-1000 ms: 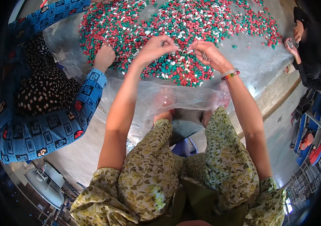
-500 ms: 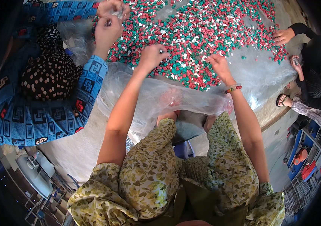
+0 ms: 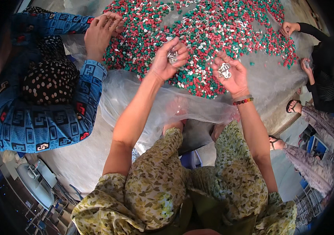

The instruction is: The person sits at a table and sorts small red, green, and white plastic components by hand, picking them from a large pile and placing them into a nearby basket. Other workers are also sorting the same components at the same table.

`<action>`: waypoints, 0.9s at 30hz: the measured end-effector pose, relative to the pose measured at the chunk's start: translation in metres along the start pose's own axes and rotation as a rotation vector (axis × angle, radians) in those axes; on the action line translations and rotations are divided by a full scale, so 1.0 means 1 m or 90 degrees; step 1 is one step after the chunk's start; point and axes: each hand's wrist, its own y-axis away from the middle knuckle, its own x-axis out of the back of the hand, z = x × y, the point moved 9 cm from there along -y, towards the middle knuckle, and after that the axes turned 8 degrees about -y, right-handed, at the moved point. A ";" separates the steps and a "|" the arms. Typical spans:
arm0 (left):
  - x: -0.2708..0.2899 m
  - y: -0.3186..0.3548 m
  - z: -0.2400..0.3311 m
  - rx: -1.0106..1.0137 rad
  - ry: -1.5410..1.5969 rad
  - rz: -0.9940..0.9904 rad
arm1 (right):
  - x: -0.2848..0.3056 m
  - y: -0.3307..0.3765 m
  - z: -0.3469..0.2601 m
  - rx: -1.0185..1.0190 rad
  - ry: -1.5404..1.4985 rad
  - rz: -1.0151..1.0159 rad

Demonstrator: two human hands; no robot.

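Note:
A broad pile of small red, green and white pieces [image 3: 198, 66] lies in front of me, with white hook-shaped pieces scattered through it. Above its near part, my left hand [image 3: 162, 64] is turned palm up, its fingers curled round a clump of small white hooks [image 3: 172, 57]. To its right, my right hand [image 3: 237, 80] cups another bunch of white hooks [image 3: 225, 71] in its palm, fingers bent over them. A beaded bracelet [image 3: 243, 101] circles my right wrist. How many pieces each hand holds cannot be made out.
Clear plastic sheeting [image 3: 135, 98] drapes over the near edge and my feet. At left, a person in a patterned blue sleeve [image 3: 93, 80] reaches into the pile. Another person's hand [image 3: 289, 28] touches its right edge. A blue container [image 3: 191, 159] sits between my legs.
Both my hands have turned palm up, showing the white hooks in them. The left moved rightward and slightly up. The left neighbour's hands shifted left; another sandalled foot appears at right.

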 end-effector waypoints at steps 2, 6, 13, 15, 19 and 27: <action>0.000 -0.003 -0.010 -0.020 0.099 0.130 | 0.000 -0.006 0.014 0.003 -0.026 0.060; -0.037 -0.010 -0.021 -0.088 -0.057 0.067 | 0.021 -0.009 0.049 -0.081 -0.097 0.038; -0.130 0.004 -0.016 -0.362 -1.013 -0.003 | 0.034 -0.007 0.028 0.036 -0.133 0.082; -0.117 0.016 0.009 -0.387 -0.905 0.100 | -0.005 -0.009 0.030 -0.009 -0.167 -0.021; -0.026 0.010 -0.010 -0.158 -0.267 0.270 | -0.029 0.000 0.000 0.194 0.125 0.080; -0.018 -0.012 -0.096 -0.075 0.205 0.083 | -0.113 0.019 0.034 0.422 1.164 -0.064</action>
